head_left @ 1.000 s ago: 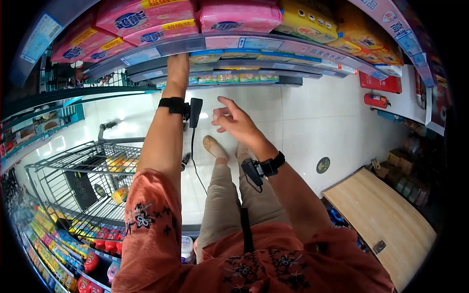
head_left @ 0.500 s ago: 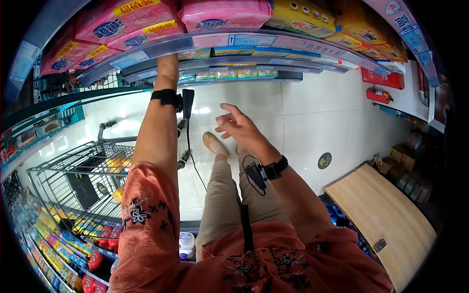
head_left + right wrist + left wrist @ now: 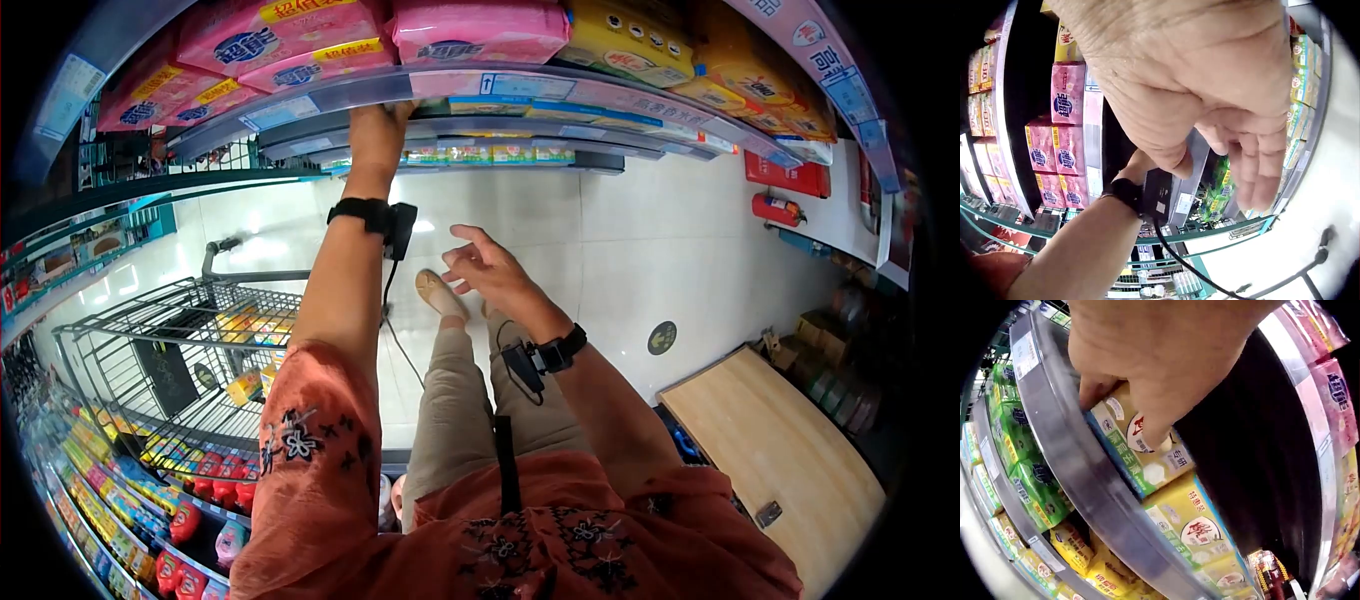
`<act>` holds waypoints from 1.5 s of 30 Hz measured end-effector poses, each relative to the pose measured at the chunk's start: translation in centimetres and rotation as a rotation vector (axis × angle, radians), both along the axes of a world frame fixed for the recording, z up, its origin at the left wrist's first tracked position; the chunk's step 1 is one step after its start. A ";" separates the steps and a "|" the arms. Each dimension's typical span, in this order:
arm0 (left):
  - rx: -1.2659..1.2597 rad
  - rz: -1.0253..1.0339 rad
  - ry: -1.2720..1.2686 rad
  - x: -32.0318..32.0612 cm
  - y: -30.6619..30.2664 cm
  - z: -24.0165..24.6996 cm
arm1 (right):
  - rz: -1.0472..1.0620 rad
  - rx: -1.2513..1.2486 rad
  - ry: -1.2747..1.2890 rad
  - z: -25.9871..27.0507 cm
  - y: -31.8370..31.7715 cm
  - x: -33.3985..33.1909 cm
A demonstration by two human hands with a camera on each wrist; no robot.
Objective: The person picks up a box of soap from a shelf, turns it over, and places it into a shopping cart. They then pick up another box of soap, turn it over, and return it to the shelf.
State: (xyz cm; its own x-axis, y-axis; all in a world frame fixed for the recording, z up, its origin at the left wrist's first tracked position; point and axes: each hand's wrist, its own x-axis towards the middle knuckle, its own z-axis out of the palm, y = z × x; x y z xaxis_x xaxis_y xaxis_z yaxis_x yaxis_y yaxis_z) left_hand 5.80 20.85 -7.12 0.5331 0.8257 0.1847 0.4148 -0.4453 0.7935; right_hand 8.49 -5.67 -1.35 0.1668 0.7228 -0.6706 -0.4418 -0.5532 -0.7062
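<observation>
My left hand (image 3: 378, 138) reaches under the upper shelf's edge. In the left wrist view it grips a gold boxed pack (image 3: 1121, 434) with a green stripe and blue edge, its thumb and fingers on either side. That pack sits behind the grey shelf lip (image 3: 1094, 478), at the end of a row. A similar gold pack (image 3: 1191, 515) lies right beside it. My right hand (image 3: 497, 278) hovers over the floor in front of the shelves, fingers loosely bent and holding nothing; its palm (image 3: 1191, 81) fills the top of the right wrist view.
Pink packs (image 3: 480, 32) and yellow packs (image 3: 625, 48) line the upper shelf. Green packs (image 3: 1035, 487) stand a level lower. A wire shopping cart (image 3: 165, 375) with yellow goods stands at left. At right are a fire extinguisher (image 3: 778, 209) and a wooden board (image 3: 775, 450).
My left hand shifted slightly left, then back right, and now shows bent fingers at the shelf edge. The right hand stays nearly where it was. The head view swayed a little.
</observation>
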 end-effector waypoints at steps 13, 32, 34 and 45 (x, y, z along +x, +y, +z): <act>-0.032 0.152 0.022 -3.8 -2.7 1.7 | 0.080 0.041 0.087 0.3 -1.3 -1.1; -0.723 1.112 -0.104 -49.4 -17.8 6.5 | 0.607 -0.063 0.034 5.6 2.3 -9.1; -0.827 1.189 -0.004 -53.9 -19.1 2.5 | 0.640 -0.094 0.014 5.5 2.6 -10.6; -0.654 0.812 0.952 -58.5 -17.2 -4.3 | 0.677 -0.183 0.016 4.5 4.0 -19.3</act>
